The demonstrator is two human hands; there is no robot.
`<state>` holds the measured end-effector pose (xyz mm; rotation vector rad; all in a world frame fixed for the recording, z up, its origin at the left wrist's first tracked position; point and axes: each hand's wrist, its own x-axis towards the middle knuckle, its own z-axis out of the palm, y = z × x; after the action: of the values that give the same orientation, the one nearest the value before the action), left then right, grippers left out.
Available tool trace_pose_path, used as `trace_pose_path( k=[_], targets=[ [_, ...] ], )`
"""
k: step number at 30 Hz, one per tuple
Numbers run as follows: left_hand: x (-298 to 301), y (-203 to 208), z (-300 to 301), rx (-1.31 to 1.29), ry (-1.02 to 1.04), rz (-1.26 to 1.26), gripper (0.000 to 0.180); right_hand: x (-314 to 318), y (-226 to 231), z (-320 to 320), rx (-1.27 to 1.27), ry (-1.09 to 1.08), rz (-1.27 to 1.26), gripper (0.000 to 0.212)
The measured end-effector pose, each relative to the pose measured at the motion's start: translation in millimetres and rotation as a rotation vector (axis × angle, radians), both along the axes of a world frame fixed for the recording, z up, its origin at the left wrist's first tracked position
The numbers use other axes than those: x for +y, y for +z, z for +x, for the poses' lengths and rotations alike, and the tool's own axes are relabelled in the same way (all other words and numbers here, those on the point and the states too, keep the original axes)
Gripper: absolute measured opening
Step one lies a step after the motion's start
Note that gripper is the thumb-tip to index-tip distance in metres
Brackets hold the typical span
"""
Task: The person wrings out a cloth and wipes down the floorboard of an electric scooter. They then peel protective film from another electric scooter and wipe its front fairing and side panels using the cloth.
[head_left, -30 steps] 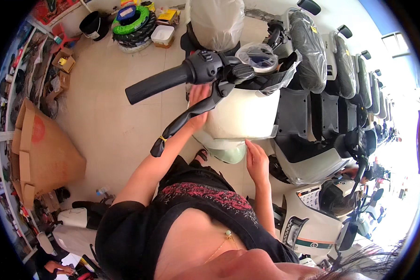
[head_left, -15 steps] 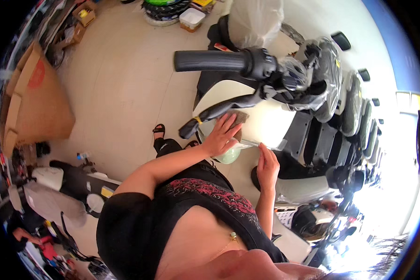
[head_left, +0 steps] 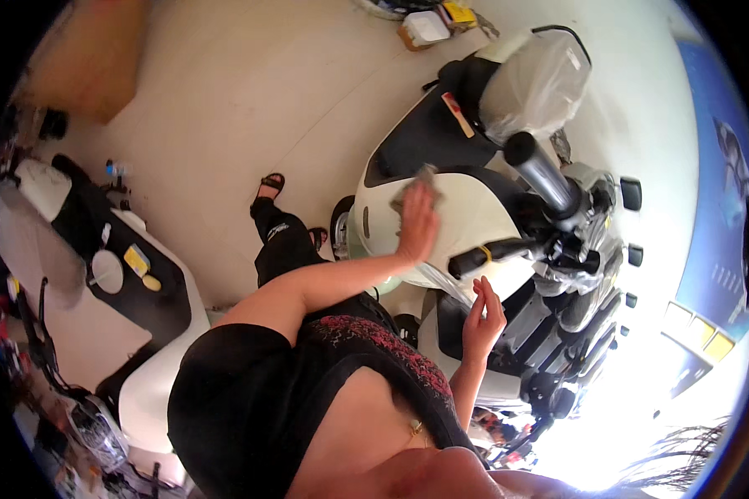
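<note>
Your left hand presses a cloth to the panel, fingers flat, nearly together; your right hand, fingers bent, is beside the film; can't tell if pinching.

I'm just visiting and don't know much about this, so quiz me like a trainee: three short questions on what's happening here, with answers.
1. Which hand is on the grey-brown cloth at the scooter's cream panel?
2. True or false: the seat beyond the handlebar has clear plastic over it.
3. What lies on the black footboard?
A) a helmet
B) a slim red-and-tan item
C) a coiled rope

Key:
1. The left hand.
2. True.
3. B.
</note>
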<state>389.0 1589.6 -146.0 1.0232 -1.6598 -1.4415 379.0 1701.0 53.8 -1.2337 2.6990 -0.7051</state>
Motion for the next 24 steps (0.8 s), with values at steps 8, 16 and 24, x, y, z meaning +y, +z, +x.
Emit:
trace_pose_path(
  k=[8,16,24],
  targets=[
    [-6.0,-14.3,10.9,-0.079,0.126,-0.097,0.043,-20.0,-2.1,-1.1,-0.116,0.085,0.070,0.023],
    [2.2,-161.7,30.5,-0.275,0.316,0.818,0.044,-29.4,-12.5,7.8,0.054,0.316,0.169,0.022],
    [-14.4,-107.3,106.8,0.075,0.142,1.619,0.036,-35.7,-24.4,29.6,-0.285,0.376,0.155,0.023]
  ],
)
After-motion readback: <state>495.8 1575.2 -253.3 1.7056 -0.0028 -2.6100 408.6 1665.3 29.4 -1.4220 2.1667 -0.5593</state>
